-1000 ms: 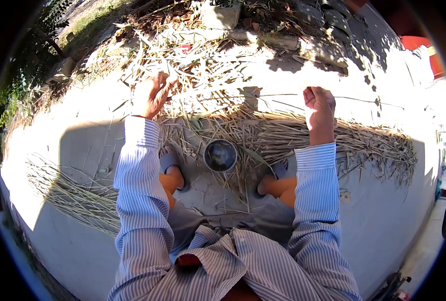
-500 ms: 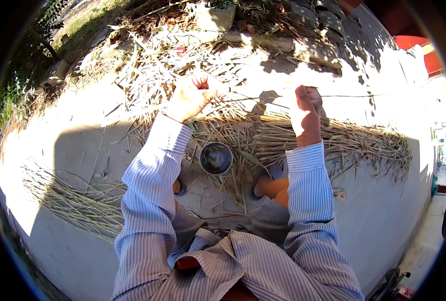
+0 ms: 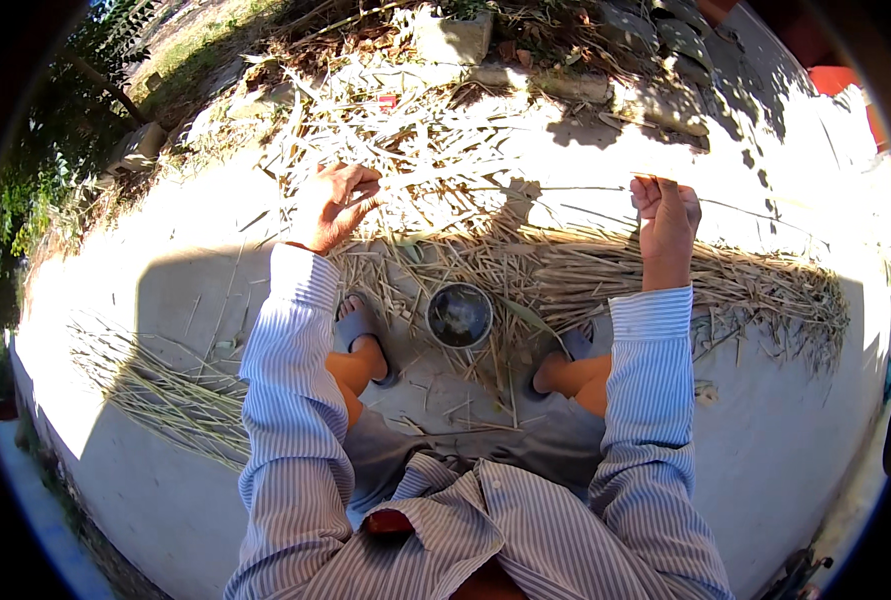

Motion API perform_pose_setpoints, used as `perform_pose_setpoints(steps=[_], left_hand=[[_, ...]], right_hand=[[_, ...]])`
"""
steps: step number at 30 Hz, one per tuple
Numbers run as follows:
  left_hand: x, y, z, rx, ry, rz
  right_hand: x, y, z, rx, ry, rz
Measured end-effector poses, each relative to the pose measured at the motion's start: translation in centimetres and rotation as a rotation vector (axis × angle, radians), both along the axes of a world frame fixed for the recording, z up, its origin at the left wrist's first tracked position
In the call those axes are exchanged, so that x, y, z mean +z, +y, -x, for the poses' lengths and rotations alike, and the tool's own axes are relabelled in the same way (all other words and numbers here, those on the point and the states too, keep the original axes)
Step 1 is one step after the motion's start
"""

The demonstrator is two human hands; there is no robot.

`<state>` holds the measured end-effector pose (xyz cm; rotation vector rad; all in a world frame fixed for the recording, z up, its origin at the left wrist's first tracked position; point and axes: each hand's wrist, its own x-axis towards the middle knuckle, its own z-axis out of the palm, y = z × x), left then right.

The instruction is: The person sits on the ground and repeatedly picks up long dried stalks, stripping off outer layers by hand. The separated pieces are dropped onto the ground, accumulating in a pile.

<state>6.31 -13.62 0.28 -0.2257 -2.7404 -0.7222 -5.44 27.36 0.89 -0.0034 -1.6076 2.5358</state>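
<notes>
A thin dry plant stalk point(image 3: 585, 188) runs sideways in front of me. My right hand point(image 3: 667, 215) pinches it between thumb and fingers, and its far part sticks out to the right. My left hand point(image 3: 330, 212) is raised at the left with thumb and fingers drawn together. Glare over the pale leaves hides what those fingers hold. Below, between my feet, stands a round dark bowl point(image 3: 458, 315) with dark contents. A thick bundle of stalks point(image 3: 645, 265) lies behind it, stretching to the right.
Loose pale leaves and straw point(image 3: 405, 130) are heaped beyond my hands. A looser bundle of greenish stalks point(image 3: 165, 390) lies on the concrete at the left. Farther off are a stone block point(image 3: 453, 38) and a small red object point(image 3: 387, 101). My sandalled feet point(image 3: 365, 335) flank the bowl.
My hands have moved apart, the left one to the left and the right one to the right. The right hand still grips the stalk. The view has shifted slightly, and my left foot now shows.
</notes>
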Motion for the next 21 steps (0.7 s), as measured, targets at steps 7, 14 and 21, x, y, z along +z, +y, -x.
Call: perform_pose_setpoints(steps=[7,14,21], left_hand=[[-1.3,0.7,1.0,-0.028,-0.164,-0.845],[-0.8,0.8,2.7,0.107,0.067,-1.062],[1.1,9.6,2.0,-0.096,0.096,-0.122]], right_hand=[[-0.2,1.0,0.0,-0.057,-0.026,0.035],[0.0,1.0,0.3,-0.008,-0.030,-0.089],[-0.5,-4.9,-2.4,0.313,0.028,-0.031]])
